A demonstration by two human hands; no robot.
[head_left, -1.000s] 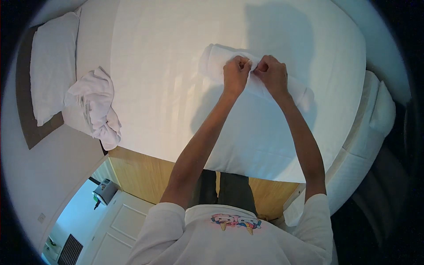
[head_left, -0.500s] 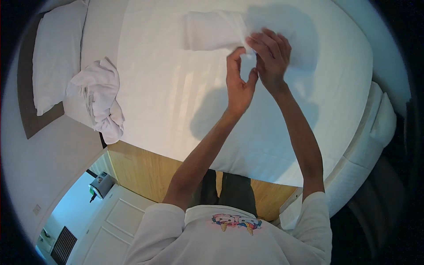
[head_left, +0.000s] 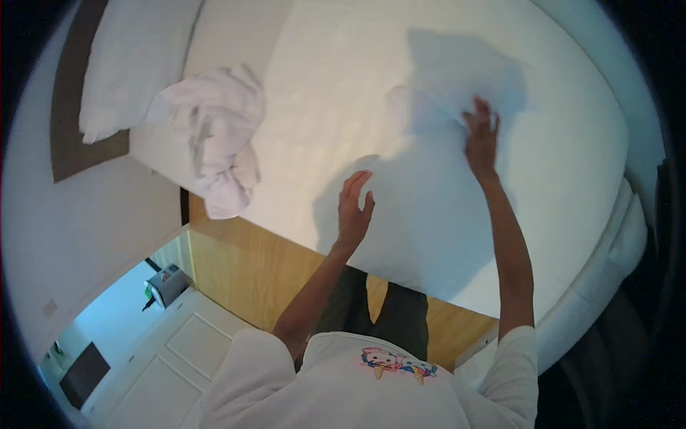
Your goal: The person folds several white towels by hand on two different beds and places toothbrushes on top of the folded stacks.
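A folded white cloth (head_left: 427,109) lies on the white bed (head_left: 314,107), partly within my shadow and hard to tell from the sheet. At its right end is my right hand (head_left: 483,139), fingers bent and apart, close to the cloth or touching it. My left hand (head_left: 353,213) hovers over the near part of the bed, empty, with its thumb away from the fingers. To the left lies a crumpled white towel (head_left: 225,136), near the bed's edge.
A white pillow (head_left: 139,64) rests at the far left. Padded white bedding (head_left: 597,286) runs along the right side. Wooden floor (head_left: 257,264) shows below the bed, and a white door (head_left: 193,350) stands at lower left.
My hands have parted: the left came back toward me and leftward, the right moved slightly right and nearer. The view has shifted, and the folded cloth appears farther right and lower.
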